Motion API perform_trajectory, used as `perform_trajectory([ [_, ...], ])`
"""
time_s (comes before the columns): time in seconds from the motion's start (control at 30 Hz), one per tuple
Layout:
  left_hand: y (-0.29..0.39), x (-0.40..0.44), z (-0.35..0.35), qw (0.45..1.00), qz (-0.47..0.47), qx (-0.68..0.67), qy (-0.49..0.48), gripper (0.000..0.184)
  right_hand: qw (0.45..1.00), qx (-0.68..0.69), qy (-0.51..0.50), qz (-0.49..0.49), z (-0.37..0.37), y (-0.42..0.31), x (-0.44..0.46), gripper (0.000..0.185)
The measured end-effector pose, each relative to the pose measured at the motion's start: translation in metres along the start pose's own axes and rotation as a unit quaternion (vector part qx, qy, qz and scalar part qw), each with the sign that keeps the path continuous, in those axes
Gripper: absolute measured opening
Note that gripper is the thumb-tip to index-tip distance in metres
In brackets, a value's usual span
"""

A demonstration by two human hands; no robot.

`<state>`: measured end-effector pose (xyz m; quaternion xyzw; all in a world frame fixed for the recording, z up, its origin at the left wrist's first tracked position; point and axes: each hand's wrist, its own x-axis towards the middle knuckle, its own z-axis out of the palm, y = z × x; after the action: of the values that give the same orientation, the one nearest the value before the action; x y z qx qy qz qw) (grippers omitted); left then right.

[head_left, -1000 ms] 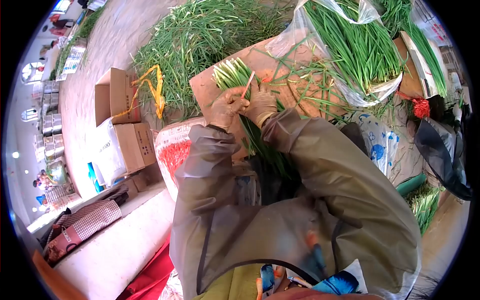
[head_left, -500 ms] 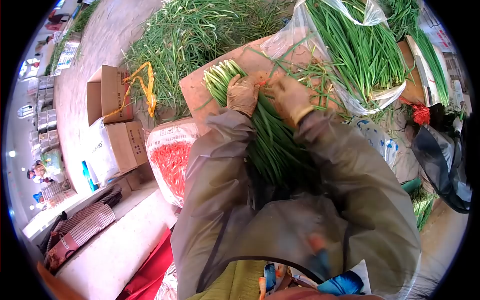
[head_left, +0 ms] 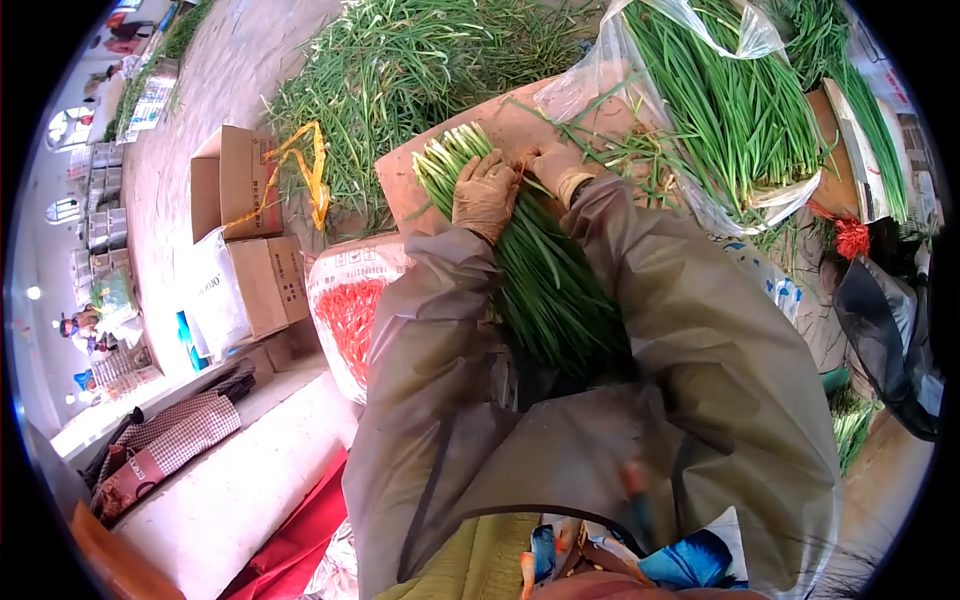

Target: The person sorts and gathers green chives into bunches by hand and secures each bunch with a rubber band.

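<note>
Steady long green leafy bundle (head_left: 548,285), clasped in gloved left grip (head_left: 485,197), near left corner of flat brown board (head_left: 400,190); snug thin red strand (head_left: 520,168) evenly; cannot tell hold of gloved right grip (head_left: 560,170)

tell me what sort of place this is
Probably a vegetable sorting or packing area, perhaps a shed: a heap of loose greens lies on the floor, a bundle of long green leaves rests on a brown board, and more greens fill a clear plastic bag.
</note>
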<state>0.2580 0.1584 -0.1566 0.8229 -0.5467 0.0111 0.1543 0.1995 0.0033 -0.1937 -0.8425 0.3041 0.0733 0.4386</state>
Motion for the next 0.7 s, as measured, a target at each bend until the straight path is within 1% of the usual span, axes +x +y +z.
perform_trajectory([
  [0.03, 0.001, 0.000, -0.001, 1.000, 0.001, -0.007, 0.011, 0.021, 0.998, -0.015, 0.045, -0.030, 0.009, 0.005, 0.000, 0.024],
  [0.07, 0.001, 0.002, -0.001, 1.000, 0.004, -0.007, 0.012, 0.021, 0.998, -0.014, 0.048, -0.029, 0.015, 0.012, 0.001, 0.024],
  [0.1, 0.001, 0.003, -0.001, 0.999, -0.007, -0.030, 0.018, 0.018, 0.938, 0.345, -0.018, 0.038, 0.017, 0.012, -0.005, 0.024],
  [0.13, 0.002, 0.001, 0.000, 0.998, -0.019, -0.055, 0.020, 0.017, 0.743, 0.656, -0.082, 0.101, 0.021, 0.012, -0.013, 0.025],
  [0.2, -0.001, 0.001, 0.003, 0.998, -0.022, -0.058, 0.031, 0.018, 0.751, 0.647, -0.058, 0.117, 0.025, 0.011, -0.019, 0.025],
  [0.23, -0.003, 0.002, 0.006, 0.997, -0.027, -0.061, 0.045, 0.020, 0.837, 0.544, -0.033, 0.050, 0.026, 0.011, -0.022, 0.025],
  [0.27, -0.004, 0.002, 0.008, 0.997, -0.025, -0.062, 0.045, 0.020, 0.904, 0.427, -0.007, -0.017, 0.027, 0.011, -0.023, 0.025],
  [0.3, -0.003, 0.002, 0.007, 0.995, -0.036, -0.070, 0.053, 0.022, 0.904, 0.427, -0.005, -0.017, 0.024, 0.006, -0.024, 0.025],
  [0.37, -0.001, 0.003, 0.005, 0.994, -0.044, -0.078, 0.061, 0.023, 0.969, 0.244, 0.022, 0.044, 0.018, -0.005, -0.021, 0.027],
  [0.4, 0.000, 0.004, 0.003, 0.990, -0.052, -0.107, 0.078, 0.024, 0.985, 0.149, 0.036, 0.075, 0.019, -0.007, -0.019, 0.029],
  [0.43, 0.001, 0.005, 0.002, 0.984, -0.061, -0.136, 0.095, 0.024, 0.988, 0.119, 0.045, 0.091, 0.021, -0.009, -0.018, 0.028],
  [0.47, 0.003, 0.007, 0.002, 0.985, -0.058, -0.135, 0.094, 0.024, 0.987, 0.121, 0.046, 0.092, 0.023, -0.008, -0.020, 0.028],
  [0.53, 0.005, 0.011, 0.005, 0.972, -0.132, -0.158, 0.118, 0.024, 0.980, 0.183, 0.079, -0.005, 0.028, -0.003, -0.025, 0.024],
  [0.57, 0.006, 0.013, 0.006, 0.972, -0.131, -0.158, 0.116, 0.024, 0.980, 0.184, 0.079, -0.004, 0.028, 0.000, -0.023, 0.024],
  [0.63, 0.008, 0.015, 0.009, 0.974, -0.147, -0.114, 0.133, 0.024, 0.965, 0.260, 0.008, -0.019, 0.027, 0.005, -0.019, 0.023],
  [0.7, 0.008, 0.015, 0.012, 0.973, -0.145, -0.109, 0.140, 0.024, 0.971, 0.237, 0.024, -0.021, 0.024, -0.001, -0.023, 0.022],
])
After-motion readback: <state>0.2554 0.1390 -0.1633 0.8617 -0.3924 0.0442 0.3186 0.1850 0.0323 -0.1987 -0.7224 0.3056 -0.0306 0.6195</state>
